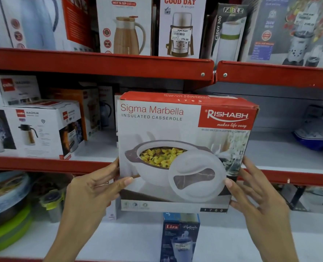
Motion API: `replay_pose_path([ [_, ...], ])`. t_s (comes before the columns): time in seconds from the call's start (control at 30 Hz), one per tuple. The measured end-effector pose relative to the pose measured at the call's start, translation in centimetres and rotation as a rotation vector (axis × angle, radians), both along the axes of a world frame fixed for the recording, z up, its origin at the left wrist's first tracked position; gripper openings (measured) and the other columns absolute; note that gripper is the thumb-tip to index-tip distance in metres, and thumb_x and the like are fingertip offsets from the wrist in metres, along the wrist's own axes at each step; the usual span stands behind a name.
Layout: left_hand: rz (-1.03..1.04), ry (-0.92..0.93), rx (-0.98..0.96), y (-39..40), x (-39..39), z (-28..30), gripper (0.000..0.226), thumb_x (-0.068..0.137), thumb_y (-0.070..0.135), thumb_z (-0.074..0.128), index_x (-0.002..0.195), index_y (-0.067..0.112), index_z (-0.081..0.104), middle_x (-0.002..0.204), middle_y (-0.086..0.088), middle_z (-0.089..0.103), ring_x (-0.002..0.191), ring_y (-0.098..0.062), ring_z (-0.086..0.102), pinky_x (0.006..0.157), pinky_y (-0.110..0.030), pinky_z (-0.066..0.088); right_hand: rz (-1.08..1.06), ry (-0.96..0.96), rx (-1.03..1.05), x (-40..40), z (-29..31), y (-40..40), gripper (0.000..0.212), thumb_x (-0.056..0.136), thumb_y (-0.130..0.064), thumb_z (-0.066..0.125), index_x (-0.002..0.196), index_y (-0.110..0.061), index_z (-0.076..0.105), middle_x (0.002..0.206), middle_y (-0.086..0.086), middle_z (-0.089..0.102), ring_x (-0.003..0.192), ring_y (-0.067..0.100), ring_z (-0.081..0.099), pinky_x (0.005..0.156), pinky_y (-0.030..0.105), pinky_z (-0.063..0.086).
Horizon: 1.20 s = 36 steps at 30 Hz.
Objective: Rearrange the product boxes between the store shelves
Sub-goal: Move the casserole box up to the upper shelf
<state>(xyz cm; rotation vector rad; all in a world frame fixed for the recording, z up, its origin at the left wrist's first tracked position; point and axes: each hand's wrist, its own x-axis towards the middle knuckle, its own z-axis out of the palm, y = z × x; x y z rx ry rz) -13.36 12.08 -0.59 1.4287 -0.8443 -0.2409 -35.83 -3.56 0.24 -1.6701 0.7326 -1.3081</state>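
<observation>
The left hand (92, 188) and right hand (259, 193) grasp the casserole box (183, 154) by its lower sides, fingers (126, 180) pressed on its front, holding it upright before the middle shelf (43, 164); flask boxes (41, 129) stand behind.

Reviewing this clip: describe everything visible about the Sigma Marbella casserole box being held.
The casserole box is printed cardboard, white front with a red top and a red Rishabh panel, reading "Sigma Marbella Insulated Casserole" and "1700". It pictures a white casserole of yellow food with its lid leaning beside. Closed, upright, slightly tilted, it is held in front of the middle shelf. The left hand and right hand grip its lower sides.
</observation>
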Motion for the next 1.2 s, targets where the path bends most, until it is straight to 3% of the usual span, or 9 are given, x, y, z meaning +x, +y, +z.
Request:
replay_pose_path([
  [0.17, 0.007, -0.013, 0.006, 0.6, -0.2, 0.5, 0.035, 0.067, 0.027, 0.072, 0.082, 0.058, 0.066, 0.08, 0.029, 0.072, 0.1, -0.019, 0.067, 0.087, -0.055, 0.053, -0.007, 0.031, -0.01, 0.2, 0.0, 0.5, 0.056, 0.065, -0.038, 0.069, 0.1, -0.077, 0.049, 0.093, -0.052, 0.058, 0.09, -0.02, 0.06, 0.093, 0.053, 0.053],
  [0.3, 0.058, 0.009, -0.051, 0.4, 0.6, 0.4, 0.045, 0.059, 0.021, 0.075, 0.096, 0.047, 0.067, 0.086, 0.021, 0.075, 0.09, -0.015, 0.068, 0.072, -0.053, 0.059, 0.017, 0.009, -0.003, 1.2, -0.1, 0.2, 0.053, 0.069, -0.037, 0.069, 0.112, -0.065, 0.053, 0.103, -0.043, 0.063, 0.096, -0.011, 0.063, 0.093, 0.05, 0.053],
  [0.37, 0.083, 0.008, -0.07, -0.2, 1.5, 0.5, 0.049, 0.059, 0.019, 0.076, 0.103, 0.038, 0.066, 0.089, 0.019, 0.075, 0.088, -0.014, 0.067, 0.071, -0.047, 0.061, 0.035, -0.011, 0.016, 2.4, -0.2, -0.7, 0.053, 0.07, -0.039, 0.069, 0.12, -0.05, 0.056, 0.114, -0.027, 0.068, 0.101, 0.003, 0.066, 0.092, 0.051, 0.054],
  [0.47, 0.13, -0.035, -0.071, -1.8, 3.6, 0.9, 0.054, 0.061, 0.024, 0.077, 0.113, 0.027, 0.063, 0.108, 0.006, 0.071, 0.099, -0.008, 0.067, 0.082, -0.038, 0.059, 0.044, -0.021, -0.001, 5.4, -0.2, -2.7, 0.049, 0.077, -0.031, 0.07, 0.124, -0.037, 0.058, 0.124, -0.015, 0.065, 0.108, 0.017, 0.066, 0.093, 0.051, 0.053],
  [0.63, 0.177, -0.098, -0.1, -4.7, 8.0, 1.7, 0.061, 0.064, 0.03, 0.075, 0.121, 0.017, 0.059, 0.116, -0.006, 0.068, 0.096, 0.0, 0.065, 0.082, -0.028, 0.058, 0.058, -0.02, -0.075, 11.0, 0.1, -6.1, 0.05, 0.084, -0.019, 0.069, 0.131, -0.023, 0.055, 0.118, -0.014, 0.062, 0.102, 0.005, 0.063, 0.097, 0.042, 0.052],
  [0.73, 0.215, -0.107, -0.105, -6.1, 10.6, 1.3, 0.06, 0.065, 0.031, 0.076, 0.121, 0.016, 0.06, 0.116, -0.011, 0.068, 0.1, -0.008, 0.066, 0.087, -0.041, 0.058, 0.071, -0.021, -0.089, 13.6, 0.0, -7.7, 0.049, 0.085, -0.017, 0.067, 0.132, -0.023, 0.054, 0.119, -0.015, 0.063, 0.094, -0.015, 0.06, 0.094, 0.032, 0.053],
  [0.8, 0.23, -0.086, -0.112, -7.2, 12.1, 0.7, 0.055, 0.069, 0.022, 0.076, 0.121, 0.013, 0.06, 0.116, -0.015, 0.067, 0.103, -0.016, 0.066, 0.09, -0.048, 0.055, 0.074, -0.017, -0.085, 15.2, -0.5, -8.5, 0.049, 0.086, -0.016, 0.067, 0.132, -0.023, 0.054, 0.123, -0.009, 0.064, 0.1, -0.008, 0.062, 0.095, 0.036, 0.054],
  [0.9, 0.269, -0.093, -0.085, -8.6, 14.0, -0.5, 0.051, 0.071, 0.014, 0.077, 0.119, 0.013, 0.061, 0.115, -0.016, 0.067, 0.102, -0.014, 0.065, 0.093, -0.049, 0.053, 0.046, -0.007, -0.048, 17.1, -1.6, -9.6, 0.049, 0.085, -0.016, 0.067, 0.133, -0.021, 0.054, 0.119, -0.01, 0.063, 0.108, 0.01, 0.062, 0.094, 0.048, 0.054],
  [1.2, 0.31, -0.113, -0.005, -9.7, 16.5, -2.3, 0.052, 0.07, 0.017, 0.078, 0.118, 0.009, 0.06, 0.113, -0.017, 0.067, 0.1, -0.019, 0.066, 0.087, -0.049, 0.056, -0.021, 0.049, -0.03, 19.7, -4.0, -10.2, 0.05, 0.085, -0.021, 0.068, 0.133, -0.02, 0.054, 0.129, 0.006, 0.063, 0.11, 0.016, 0.061, 0.09, 0.049, 0.056],
])
